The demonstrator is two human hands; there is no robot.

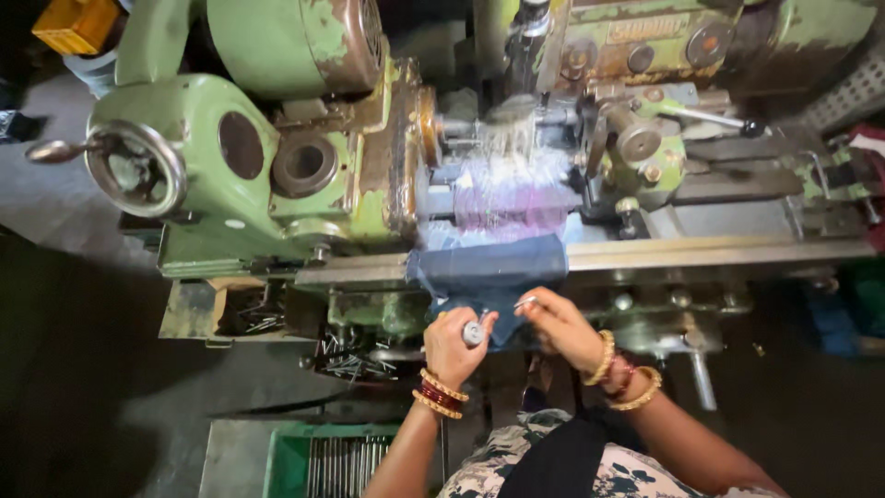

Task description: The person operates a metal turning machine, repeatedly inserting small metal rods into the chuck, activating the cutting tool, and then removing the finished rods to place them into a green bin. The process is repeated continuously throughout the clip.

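Metal piece [525,301], small and silvery, is pinched at the fingertips of the right hand [560,328], just below the blue cloth [489,267] that hangs over the front edge of the green machine [203,175]. At the far left a yellow crate [74,23] sits in the upper corner, and below it a handwheel [138,168] with a side handle juts from the machine's rounded end. Further right a dark open tray [253,314] holds loose thin metal rods, and near the bottom edge a green crate [313,461] holds more rods laid side by side. The left hand [454,345], with red and gold bangles at the wrist, has its fingers closed around a round silvery knob [473,333] on the machine's front. Above the cloth, white liquid streams over the working area [507,180]. The right hand wears gold bangles. To the right a lever [714,118] with a black ball end points sideways, and a metal handle [702,380] hangs below the bed.
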